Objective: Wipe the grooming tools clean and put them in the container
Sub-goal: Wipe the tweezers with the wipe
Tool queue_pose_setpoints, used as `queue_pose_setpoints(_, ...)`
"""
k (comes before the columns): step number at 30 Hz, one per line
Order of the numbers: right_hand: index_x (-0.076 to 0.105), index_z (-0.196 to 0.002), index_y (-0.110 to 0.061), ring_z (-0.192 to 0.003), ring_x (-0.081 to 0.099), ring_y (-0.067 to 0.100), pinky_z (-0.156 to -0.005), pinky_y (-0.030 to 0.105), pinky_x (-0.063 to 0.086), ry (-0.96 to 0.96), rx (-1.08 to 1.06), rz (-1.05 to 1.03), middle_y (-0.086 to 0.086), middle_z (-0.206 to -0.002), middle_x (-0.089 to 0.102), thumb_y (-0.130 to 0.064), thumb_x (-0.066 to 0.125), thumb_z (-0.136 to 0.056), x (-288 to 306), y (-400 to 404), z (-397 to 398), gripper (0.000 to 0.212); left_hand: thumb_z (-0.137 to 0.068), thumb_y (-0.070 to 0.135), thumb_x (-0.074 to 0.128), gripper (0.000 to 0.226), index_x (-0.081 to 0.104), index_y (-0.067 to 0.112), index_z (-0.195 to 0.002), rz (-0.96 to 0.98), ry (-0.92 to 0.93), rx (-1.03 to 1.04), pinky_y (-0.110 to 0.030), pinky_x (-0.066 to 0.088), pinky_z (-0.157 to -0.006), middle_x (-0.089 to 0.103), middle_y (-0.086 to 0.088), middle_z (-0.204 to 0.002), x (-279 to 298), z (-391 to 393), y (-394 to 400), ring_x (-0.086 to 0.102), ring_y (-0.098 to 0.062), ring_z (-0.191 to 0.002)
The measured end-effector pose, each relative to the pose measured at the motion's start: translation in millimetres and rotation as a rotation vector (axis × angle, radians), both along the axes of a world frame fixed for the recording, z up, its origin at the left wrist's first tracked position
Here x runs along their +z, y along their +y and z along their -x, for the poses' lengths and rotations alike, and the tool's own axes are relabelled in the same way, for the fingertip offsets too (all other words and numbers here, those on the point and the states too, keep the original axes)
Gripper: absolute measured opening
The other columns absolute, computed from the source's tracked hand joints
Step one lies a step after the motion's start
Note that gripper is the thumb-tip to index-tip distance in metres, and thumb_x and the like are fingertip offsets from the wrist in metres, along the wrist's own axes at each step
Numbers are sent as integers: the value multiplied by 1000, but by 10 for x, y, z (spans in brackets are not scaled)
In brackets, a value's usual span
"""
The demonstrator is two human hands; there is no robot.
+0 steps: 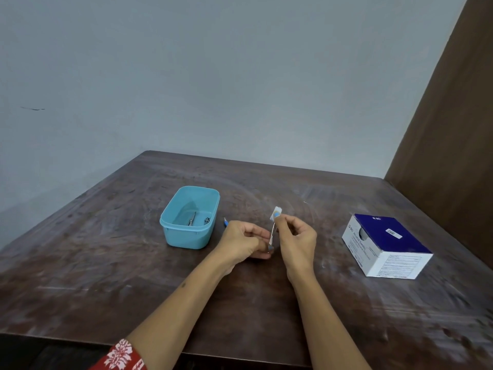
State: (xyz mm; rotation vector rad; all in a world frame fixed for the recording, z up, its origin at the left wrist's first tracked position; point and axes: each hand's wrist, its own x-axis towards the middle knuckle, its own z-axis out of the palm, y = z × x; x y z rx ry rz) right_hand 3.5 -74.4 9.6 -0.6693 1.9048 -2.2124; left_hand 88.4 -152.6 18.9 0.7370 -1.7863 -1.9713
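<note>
Above the middle of the table, my left hand [244, 243] pinches the lower end of a thin metal grooming tool [272, 232] that stands nearly upright. My right hand [296, 236] pinches a small white wipe [276, 212] folded round the tool's upper end. A light blue plastic container [170, 222] stands to the left of my hands, and two small metal tools [192, 218] lie inside it. A blue-handled tool [226, 222] lies on the table between the container and my left hand, mostly hidden by that hand.
A white and dark blue box of alcohol swabs [386, 245] sits at the right of the dark wooden table [106, 276]. A pale wall runs behind the table and a brown panel [453, 116] rises at the far right.
</note>
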Motion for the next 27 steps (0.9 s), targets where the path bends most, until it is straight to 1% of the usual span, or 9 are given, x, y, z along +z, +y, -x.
queue_pose_setpoints(4,73,-69,-16,-62,63,7,-61,20,50,14,54,-58,0,-65,70,-15,68,-80,-29,-19,-4,12,-73,-14,66,20,70,3,-84,36,43,99,-38,60,-73,70,-18,-88,-19,21,-32,70,-26,-81)
queue_pose_setpoints(8,72,-69,-11,-56,61,6,-56,23,50,31,77,-52,4,-63,69,-12,66,-80,-5,-3,-29,12,-75,-15,64,20,68,-3,-91,-22,61,61,-34,60,-70,71,-15,-83,-17,12,-51,71,-23,-78)
queue_pose_setpoints(11,73,-76,-9,-48,58,3,-50,21,47,-2,48,-4,-3,-57,65,-14,67,-82,7,0,-22,10,-75,-17,62,23,65,-9,-97,-73,62,-1,-28,60,-65,70,-15,-78,6,2,-29,70,-20,-71)
queue_pose_setpoints(14,73,-77,-10,-57,63,6,-57,23,50,15,70,-33,-1,-63,69,-16,68,-82,-22,-12,-6,9,-74,-13,67,23,68,-6,-96,-67,92,61,-27,59,-63,71,-16,-85,6,14,-45,71,-20,-77)
queue_pose_setpoints(17,74,-76,-13,-59,64,8,-58,24,50,43,118,-49,3,-63,70,-14,70,-81,-37,-20,-29,7,-75,-13,67,20,69,-4,-92,-81,137,100,-24,57,-59,71,-17,-84,-3,26,-64,71,-19,-73)
queue_pose_setpoints(20,72,-71,-17,-56,63,6,-57,21,50,74,70,-22,-1,-59,69,-13,71,-81,-36,-24,-24,11,-75,-10,68,23,68,-6,-98,-72,151,92,-28,60,-68,71,-19,-90,-10,28,-56,71,-23,-81)
queue_pose_setpoints(22,72,-75,-17,-62,65,8,-62,20,52,115,27,-28,-2,-64,71,-14,71,-80,-54,-31,-9,6,-77,-3,70,26,68,-3,-103,-15,175,146,-31,59,-76,71,-19,-96,-4,35,-54,70,-25,-89)
queue_pose_setpoints(25,71,-77,-21,-63,62,1,-61,13,48,208,14,-81,-6,-68,70,-17,73,-79,-72,-43,-10,4,-79,7,70,25,68,5,-104,87,251,266,-25,58,-79,72,-8,-92,20,30,-71,69,-12,-85)
queue_pose_setpoints(27,70,-76,-24,-62,61,-1,-60,11,46,251,19,-98,-8,-69,69,-16,72,-79,-78,-43,-14,8,-80,8,69,24,68,7,-104,103,273,268,-23,57,-78,72,-3,-90,33,22,-69,70,-7,-81)
